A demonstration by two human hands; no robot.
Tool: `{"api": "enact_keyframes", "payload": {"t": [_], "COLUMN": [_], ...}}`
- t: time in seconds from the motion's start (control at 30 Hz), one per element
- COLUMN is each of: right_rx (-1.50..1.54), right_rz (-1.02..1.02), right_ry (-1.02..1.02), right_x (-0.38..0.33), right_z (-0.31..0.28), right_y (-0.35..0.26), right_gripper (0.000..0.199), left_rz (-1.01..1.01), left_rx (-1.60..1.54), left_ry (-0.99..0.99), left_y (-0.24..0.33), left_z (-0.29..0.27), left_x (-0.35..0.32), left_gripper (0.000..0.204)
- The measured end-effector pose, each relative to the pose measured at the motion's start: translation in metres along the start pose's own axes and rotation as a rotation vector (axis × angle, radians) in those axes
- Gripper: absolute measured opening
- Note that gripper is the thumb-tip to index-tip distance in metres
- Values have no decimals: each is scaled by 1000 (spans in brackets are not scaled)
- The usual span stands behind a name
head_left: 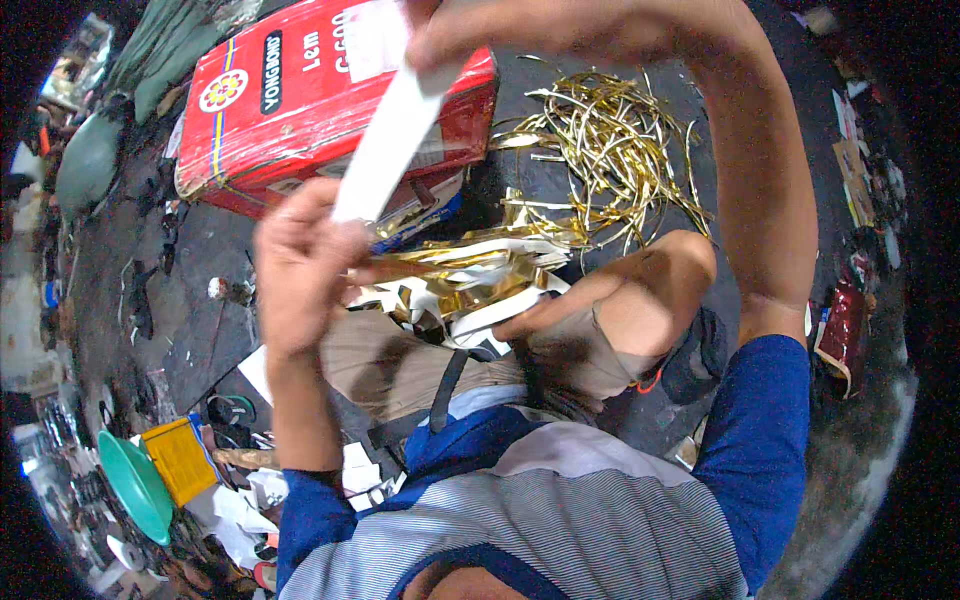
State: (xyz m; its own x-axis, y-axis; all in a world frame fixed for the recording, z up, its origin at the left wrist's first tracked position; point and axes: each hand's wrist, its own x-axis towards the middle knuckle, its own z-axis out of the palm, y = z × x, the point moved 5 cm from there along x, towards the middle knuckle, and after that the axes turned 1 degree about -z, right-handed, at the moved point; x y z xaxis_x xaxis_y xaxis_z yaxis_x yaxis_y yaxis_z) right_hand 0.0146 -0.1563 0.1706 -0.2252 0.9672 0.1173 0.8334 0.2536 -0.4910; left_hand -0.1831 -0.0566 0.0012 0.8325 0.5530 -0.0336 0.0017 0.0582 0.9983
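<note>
A flat white strip [393, 135] is stretched slantwise between my two raised hands. Fingers of my left hand [300, 265] are closed on its lower end. At the top edge of the view my right hand [470, 32] is closed at the strip's upper end; part of this hand is cut off and blurred. Below the strip, gold and white strips [515, 280] lie in a loose heap by my lap, partly hidden behind my left fingers. A tangle of thin gold offcuts [625, 150] spreads on the floor beyond my knee.
A large red carton [290, 110] stands in front of me, partly behind the white strip. To the left lie a green basin [135, 487], a yellow box [180, 460] and scattered scraps. A dark red packet [842, 335] is at the far right.
</note>
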Motion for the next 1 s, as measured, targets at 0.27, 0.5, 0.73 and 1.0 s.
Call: {"api": "enact_keyframes", "payload": {"t": [0.27,0.5,0.73,1.0], "right_rx": [243,-195,-441,-252], "right_rz": [313,354,276,362], "right_ry": [193,381,353,525], "right_x": [12,36,38,27], "right_z": [17,48,75,65], "right_y": [139,141,110,136], "right_gripper": [14,23,29,22], "left_rz": [39,637,525,457], "left_rx": [883,979,858,822], "left_ry": [306,383,-8,28], "left_y": [71,56,23,27], "left_z": [-221,-93,-17,19], "left_x": [48,146,161,187], "left_gripper": [18,34,29,26]}}
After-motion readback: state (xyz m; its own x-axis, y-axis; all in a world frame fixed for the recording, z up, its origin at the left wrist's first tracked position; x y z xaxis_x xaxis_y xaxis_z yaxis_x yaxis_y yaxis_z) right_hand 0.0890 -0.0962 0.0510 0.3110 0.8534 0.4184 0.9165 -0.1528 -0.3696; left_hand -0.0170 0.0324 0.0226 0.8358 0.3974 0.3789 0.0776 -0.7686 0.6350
